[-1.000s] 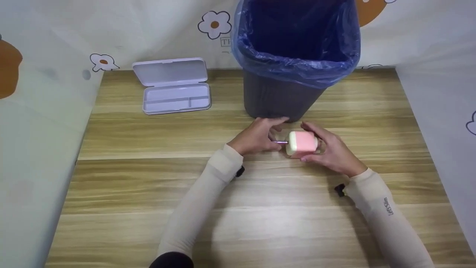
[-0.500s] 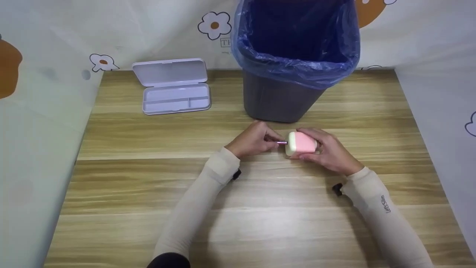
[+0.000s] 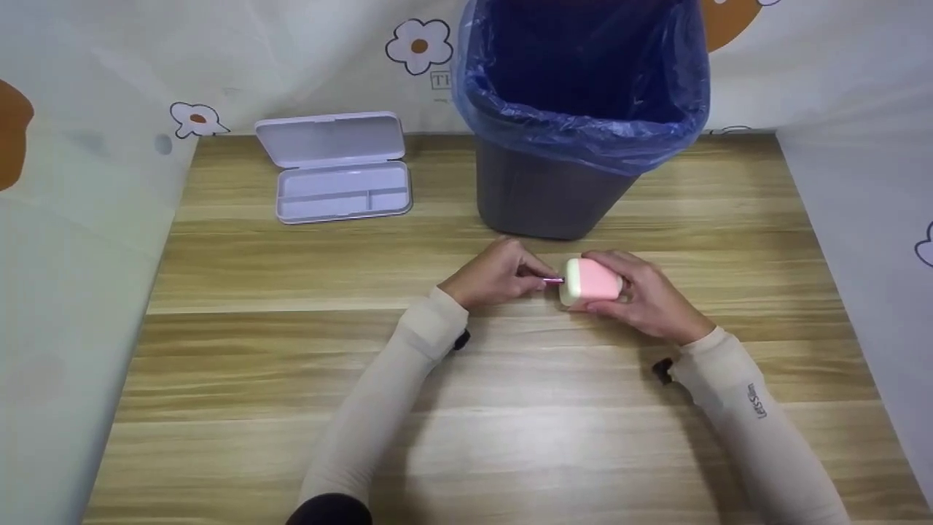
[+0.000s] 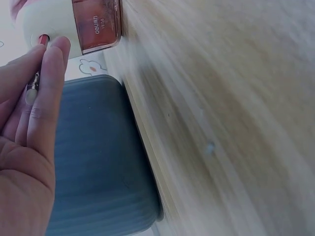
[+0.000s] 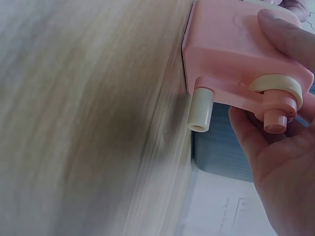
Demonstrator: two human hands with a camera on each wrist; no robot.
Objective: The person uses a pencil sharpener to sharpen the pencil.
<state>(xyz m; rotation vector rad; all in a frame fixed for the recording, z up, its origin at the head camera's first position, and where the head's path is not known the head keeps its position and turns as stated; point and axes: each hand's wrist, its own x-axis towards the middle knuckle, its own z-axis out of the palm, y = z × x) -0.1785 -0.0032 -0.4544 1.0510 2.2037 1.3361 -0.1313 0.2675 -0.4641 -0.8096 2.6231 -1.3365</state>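
Note:
A pink and cream hand-crank pencil sharpener lies on the wooden table, its cream face turned left. My right hand grips it from the right, fingers on top and thumb on the near side. On the sharpener's rear, in the right wrist view, the crank handle hangs free of the fingers. My left hand pinches a thin pencil between thumb and fingers. In the left wrist view, the pencil's front end sits in the round hole of the cream face, and its pale eraser end points back toward the palm.
A dark grey trash bin with a blue liner stands just behind both hands. At the back left, a pale lilac pencil case lies with its lid up. Patterned sheeting borders the table.
My left fingers and thumb have come together on the pencil after standing apart a second ago. My right hand's fingers have moved in closer over the sharpener.

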